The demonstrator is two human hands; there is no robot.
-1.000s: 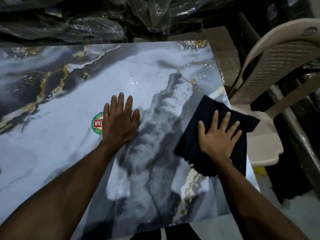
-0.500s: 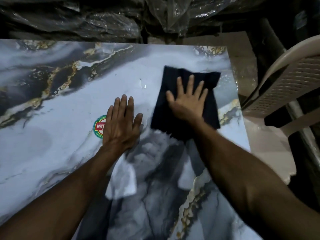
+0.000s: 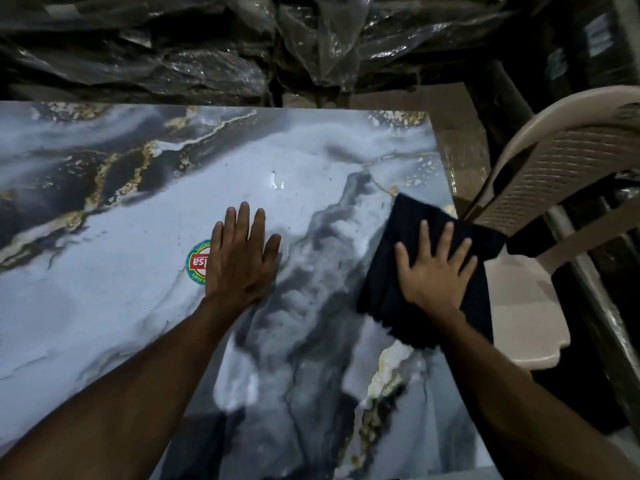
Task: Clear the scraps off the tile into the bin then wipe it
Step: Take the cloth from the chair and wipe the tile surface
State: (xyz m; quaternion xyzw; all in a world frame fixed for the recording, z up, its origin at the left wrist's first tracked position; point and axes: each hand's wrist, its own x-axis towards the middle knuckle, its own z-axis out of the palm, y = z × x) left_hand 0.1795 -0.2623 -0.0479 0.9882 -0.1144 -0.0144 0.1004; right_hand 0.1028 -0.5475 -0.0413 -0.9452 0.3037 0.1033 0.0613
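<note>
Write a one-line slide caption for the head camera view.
Right hand presses a dark cloth flat at the marble-patterned tile's right edge; left hand lies flat beside a round sticker.

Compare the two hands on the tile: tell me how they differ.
1. The right hand presses on a dark cloth; the left hand lies bare on the tile.
2. The right hand is at the tile's right edge, by the chair; the left hand is near the middle, partly covering a round sticker.
3. The right hand's fingers are spread; the left hand's lie closer together.

Both are flat, palm down.
</note>
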